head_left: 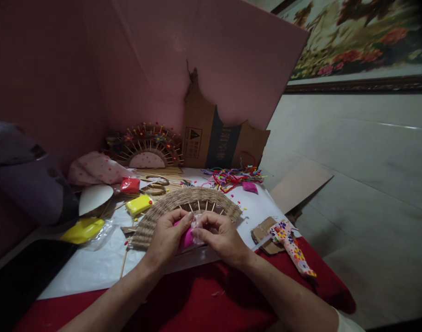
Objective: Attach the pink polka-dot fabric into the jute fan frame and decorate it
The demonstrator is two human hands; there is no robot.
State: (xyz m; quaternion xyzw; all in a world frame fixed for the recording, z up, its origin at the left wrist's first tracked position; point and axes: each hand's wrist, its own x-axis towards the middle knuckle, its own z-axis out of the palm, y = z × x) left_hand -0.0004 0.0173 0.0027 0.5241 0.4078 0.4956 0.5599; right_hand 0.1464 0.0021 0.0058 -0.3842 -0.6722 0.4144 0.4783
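Pink clay [187, 238] sits low in the centre of the frame, pinched between both my hands just in front of the woven arch [186, 199]. My left hand [167, 235] is curled around the lump, thumb and fingertips closed on its left side. I take that grip as a way to keep the soft block steady. My right hand [221, 235] grips the clear wrapper [198, 229] that clings to the clay's right end, with the fingertips drawn together on the film. Both hands hover over the white sheet [93, 267], which covers the red cloth [204, 299], probably to keep crumbs and colour off the fabric.

The arch lies flat with its sticks pointing toward me, close enough to touch without shifting my wrists. Left of it, a yellow clay block [138, 204] and a red clay block [130, 185] lie side by side, near my left hand. At centre right, a tangle of pipe cleaners [233, 176] lies in front of the torn cardboard [214, 138]. A patterned glue gun [292, 246] rests at lower right on scraps of card, well apart from the clay. A finished fan [147, 145] leans upright against the pink board at the back, out of the working space.
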